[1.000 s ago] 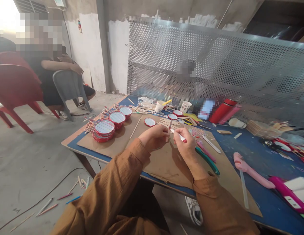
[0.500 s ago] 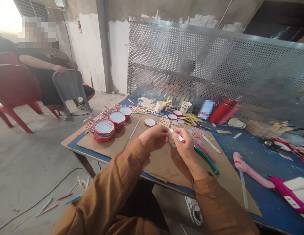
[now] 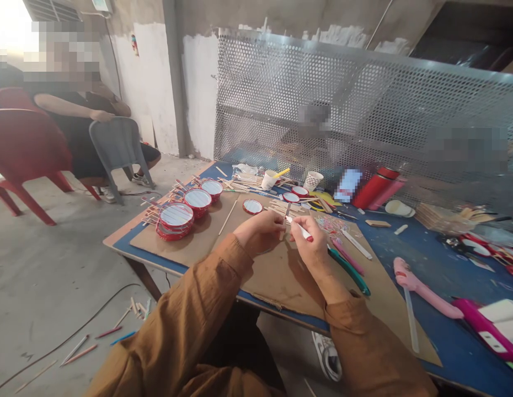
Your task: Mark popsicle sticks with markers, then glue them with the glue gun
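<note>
My left hand point(image 3: 258, 232) pinches a thin wooden craft stick point(image 3: 285, 220) upright above the brown cardboard sheet point(image 3: 281, 275). My right hand point(image 3: 309, 240) grips a white stick with a red end point(image 3: 300, 228), whose white tip is at the wooden stick. Fingers hide the lower part of the wooden stick. Left of my hands, several red-rimmed round drum-like crafts point(image 3: 176, 216) sit in a group, and a smaller red-rimmed disc point(image 3: 252, 207) lies nearer. Green-handled pliers point(image 3: 349, 270) lie right of my right hand.
The blue table point(image 3: 459, 325) holds pink and magenta glue guns point(image 3: 426, 292), a red flask point(image 3: 372, 187), cups and loose sticks. A perforated metal screen point(image 3: 322, 105) stands behind it. A person point(image 3: 74, 110) sits at the left among plastic chairs point(image 3: 118, 143).
The seated person's arms have dropped lower, toward the lap. My right hand and the white stick have shifted slightly toward the wooden stick.
</note>
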The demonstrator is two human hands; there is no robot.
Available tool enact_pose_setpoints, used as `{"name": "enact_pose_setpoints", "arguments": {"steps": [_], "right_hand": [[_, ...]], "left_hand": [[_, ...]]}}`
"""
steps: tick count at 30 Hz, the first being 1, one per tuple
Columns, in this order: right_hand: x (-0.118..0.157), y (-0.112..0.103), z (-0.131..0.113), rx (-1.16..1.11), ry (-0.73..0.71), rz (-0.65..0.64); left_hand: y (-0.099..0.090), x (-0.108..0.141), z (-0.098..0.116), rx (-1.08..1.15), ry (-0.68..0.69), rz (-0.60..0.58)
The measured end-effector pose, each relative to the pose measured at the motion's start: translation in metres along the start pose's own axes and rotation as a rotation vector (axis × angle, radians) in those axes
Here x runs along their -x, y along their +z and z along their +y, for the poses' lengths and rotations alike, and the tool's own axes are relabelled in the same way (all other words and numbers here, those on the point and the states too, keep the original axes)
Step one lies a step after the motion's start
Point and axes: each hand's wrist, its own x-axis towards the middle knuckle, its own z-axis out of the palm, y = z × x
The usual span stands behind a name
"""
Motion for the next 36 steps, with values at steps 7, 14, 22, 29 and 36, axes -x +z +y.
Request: {"name": "enact_pose_setpoints", "arguments": {"steps": [7,14,22,29,36], "right_hand": [[0.0009,-0.0022,0.0018,0.036,0.062,0.047],[0.0,0.0005,0.0013,0.016,0.012,0.027],[-0.0007,-0.0016,-0.0036,0.004,0.068,0.036],[-0.0009,-0.0027,-0.0049,0.014,0.052,0.012],[-0.0001,-0.0033,-0.0019,0.04,0.031,0.015]], "left_hand": [[-0.001,-0.0002,0.0026,-0.005,-0.012,-0.007],[-0.0014,-0.0013,0.0012,-0.012,-0.005,-0.015],[-0.0015,-0.0028,-0.0004,-0.059,-0.017,-0.013],[-0.0011,-0.002,-0.0007,-0.056,-0.028,-0.003],[-0.0004,-0.0024,-0.0017,0.002,0.006,-0.009]]}}
